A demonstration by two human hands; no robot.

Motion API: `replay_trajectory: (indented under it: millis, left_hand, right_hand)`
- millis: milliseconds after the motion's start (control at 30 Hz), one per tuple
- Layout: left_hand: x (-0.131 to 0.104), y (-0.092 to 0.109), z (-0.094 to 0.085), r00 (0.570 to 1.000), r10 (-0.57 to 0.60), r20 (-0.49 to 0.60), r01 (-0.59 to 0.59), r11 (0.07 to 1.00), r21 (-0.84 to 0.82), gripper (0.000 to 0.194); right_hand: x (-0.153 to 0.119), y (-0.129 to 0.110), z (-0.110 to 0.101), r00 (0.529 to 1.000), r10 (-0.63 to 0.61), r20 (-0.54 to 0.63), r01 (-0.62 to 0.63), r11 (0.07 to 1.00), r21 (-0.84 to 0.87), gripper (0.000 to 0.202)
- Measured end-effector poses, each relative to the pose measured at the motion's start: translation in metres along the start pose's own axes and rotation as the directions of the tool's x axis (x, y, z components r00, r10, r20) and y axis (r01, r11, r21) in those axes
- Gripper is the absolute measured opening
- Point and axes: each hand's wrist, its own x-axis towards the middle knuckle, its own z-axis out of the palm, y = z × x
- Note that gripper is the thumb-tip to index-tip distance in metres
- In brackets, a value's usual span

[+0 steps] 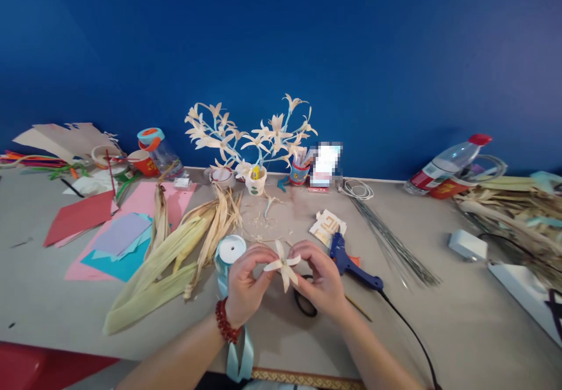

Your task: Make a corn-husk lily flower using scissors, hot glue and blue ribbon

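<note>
Between my two hands is a pale handmade flower [283, 263] with several narrow petals, facing up toward me. My left hand [249, 281], with a red bead bracelet at the wrist, pinches a petal on its left side. My right hand [321, 277] pinches petals on the right side. Beside my left hand stands a roll of light blue ribbon [232, 249], its loose end trailing down to the table's front edge. Black-handled scissors [305, 305] lie partly hidden under my right hand. A blue glue gun [355, 266] rests just to the right.
Dried corn husks [175, 243] and coloured paper [125, 238] lie at left. Two arrangements of similar flowers stand behind, one in a white cup [256, 180]. Wire stems [395, 240], a white adapter [468, 245], a power strip [524, 302] and a tilted bottle [448, 164] are at right.
</note>
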Motion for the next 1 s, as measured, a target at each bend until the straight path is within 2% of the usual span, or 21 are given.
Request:
replay_trajectory:
  millis: [167,333,467,800,1000]
  left_hand:
    - [-0.0012,0.0019,0.0009,0.997,0.007,0.08,-0.012,0.998,0.063,0.011]
    - [-0.0017,0.0021,0.0009,0.995,-0.016,0.1,0.009,0.998,0.07,0.014]
    - [-0.0023,0.0019,0.0005,0.993,-0.018,0.117,0.011,0.998,0.058,0.014]
    - [-0.0037,0.0029,0.0003,0.992,-0.016,0.126,0.003,0.995,0.098,0.013]
    - [-0.005,0.0037,-0.0001,0.992,0.015,0.123,-0.032,0.99,0.14,0.014]
  right_hand:
    - [0.0011,-0.0019,0.0022,0.997,0.064,0.042,-0.067,0.995,0.074,0.017]
    - [-0.0002,-0.0013,0.0039,0.995,0.101,-0.009,-0.098,0.983,0.158,0.009]
    - [-0.0004,-0.0022,0.0056,0.99,0.135,-0.026,-0.127,0.971,0.202,0.01]
    - [-0.0009,-0.0037,0.0079,0.986,0.147,-0.083,-0.127,0.968,0.215,0.015]
    - [0.0005,-0.0063,0.0074,0.99,0.111,-0.087,-0.092,0.975,0.202,0.01]
